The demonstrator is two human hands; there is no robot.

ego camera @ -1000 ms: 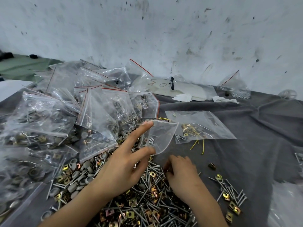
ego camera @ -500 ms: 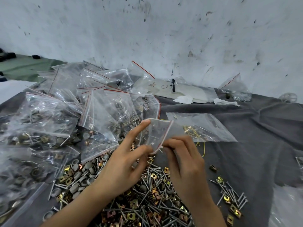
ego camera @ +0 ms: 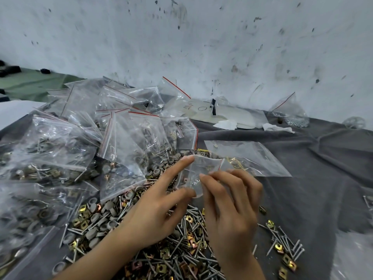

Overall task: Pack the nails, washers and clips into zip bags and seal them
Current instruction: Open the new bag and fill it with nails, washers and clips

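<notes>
Bag: small zip bag (ego camera: 198, 170), held just above the loose pile (ego camera: 177, 249) of nails/clips; few pcs inside.
L grip (ego camera: 161, 203): index + thumb pinch the bag's edges, mouth bowed open.
R grip (ego camera: 232, 201): fingertips bunched at bag mouth; can't tell if holding pcs.
Step (judged): filling.
Do well: spread mouth wide w/ L, feed nails past zip track, points away from film.

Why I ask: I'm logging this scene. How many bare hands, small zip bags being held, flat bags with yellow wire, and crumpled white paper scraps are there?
2 bare hands: left hand, right hand
1 small clear zip bag with red strip, in the left hand's grip
1 flat clear plastic bag with yellow wire
2 crumpled white paper scraps
Total: 6
</notes>
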